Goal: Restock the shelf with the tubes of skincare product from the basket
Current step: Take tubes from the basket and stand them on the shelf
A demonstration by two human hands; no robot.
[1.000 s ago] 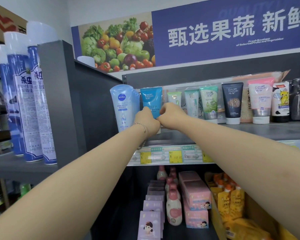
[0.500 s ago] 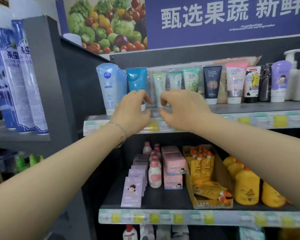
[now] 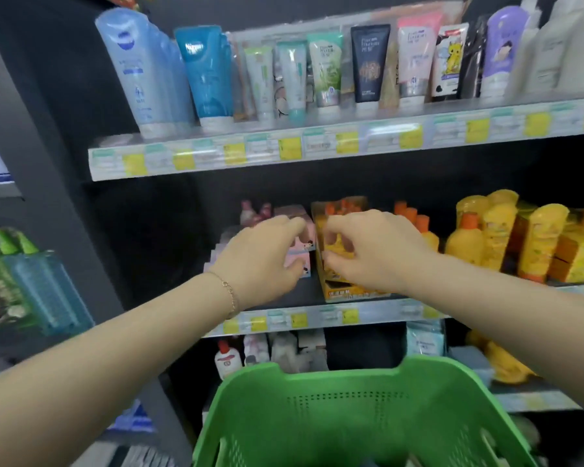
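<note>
Several skincare tubes stand cap-down in a row on the top shelf (image 3: 317, 148): light blue tubes (image 3: 139, 72) at the left, then a teal-blue tube (image 3: 208, 72), then green, black and pink ones. My left hand (image 3: 263, 261) and my right hand (image 3: 371, 251) hang in front of the middle shelf, well below the tubes, fingers loosely curled and holding nothing. A green perforated basket (image 3: 348, 402) sits at the bottom centre, below both hands; its inside is mostly out of view.
The middle shelf holds pink boxes (image 3: 297, 230), an orange display box (image 3: 343, 210) and yellow bottles (image 3: 496, 227). A dark upright panel (image 3: 64, 163) bounds the shelves on the left, with green and blue bottles (image 3: 31, 284) beyond it. More products fill the lower shelf.
Both hands have let go of the teal-blue tube on the top shelf and dropped to the middle shelf's height. The view has tilted down, bringing the green basket into sight.
</note>
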